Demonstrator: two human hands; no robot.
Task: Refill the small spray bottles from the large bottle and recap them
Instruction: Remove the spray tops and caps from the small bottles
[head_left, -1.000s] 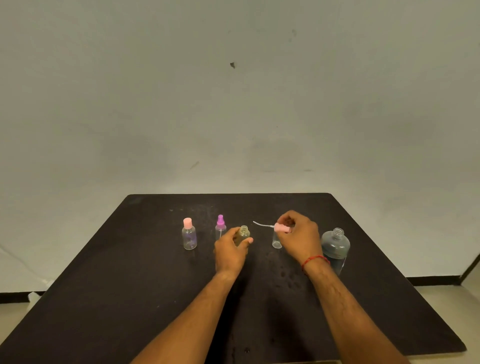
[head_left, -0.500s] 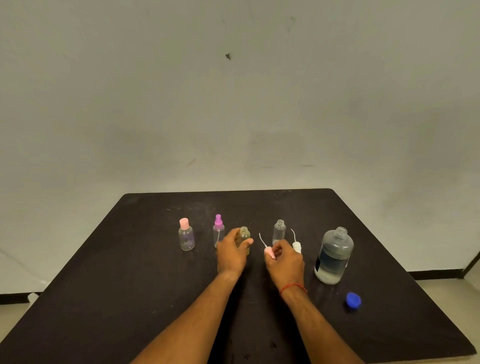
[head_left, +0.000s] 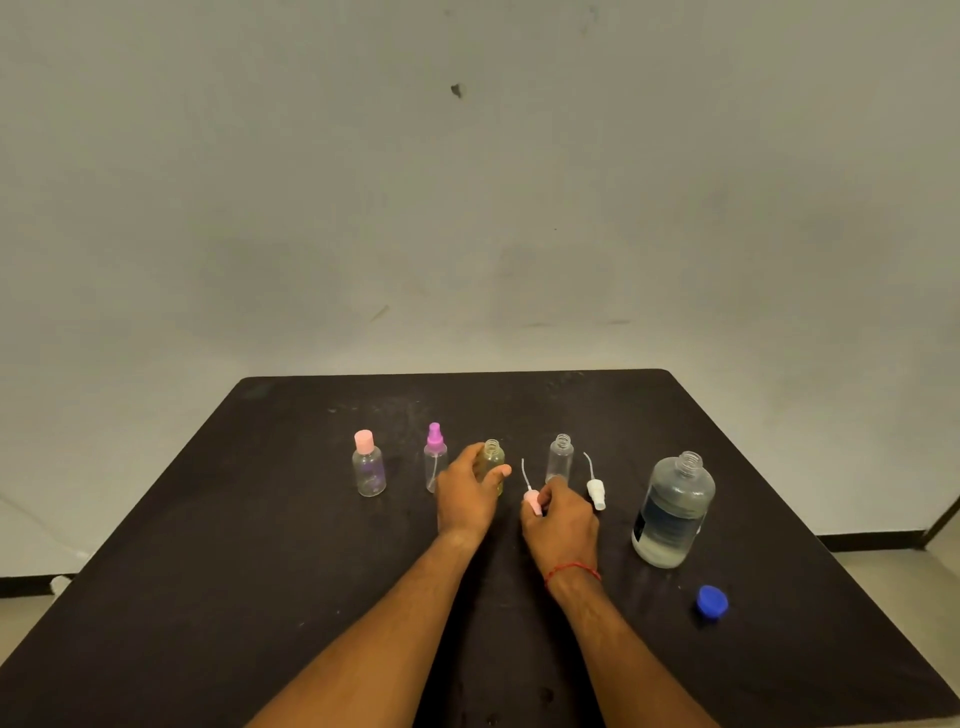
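Note:
My left hand (head_left: 465, 499) grips a small uncapped yellowish bottle (head_left: 492, 460) that stands on the black table (head_left: 208, 571). My right hand (head_left: 561, 525) pinches a pink spray head (head_left: 532, 501) with its thin tube pointing up, just right of that bottle. Behind it stands an uncapped clear small bottle (head_left: 560, 460). A white spray head (head_left: 596, 491) lies to its right. The large bottle (head_left: 672, 512), open and partly full of clear liquid, stands at the right. Its blue cap (head_left: 711, 601) lies in front of it.
At the left stand a clear bottle with a pink cap (head_left: 368, 470) and a spray bottle with a magenta head (head_left: 435, 462). A plain grey wall rises behind the table, and the floor shows past both side edges.
My right hand came down from the clear small bottle with the pink spray head and now holds it low beside the yellowish bottle. My left hand has kept its grip.

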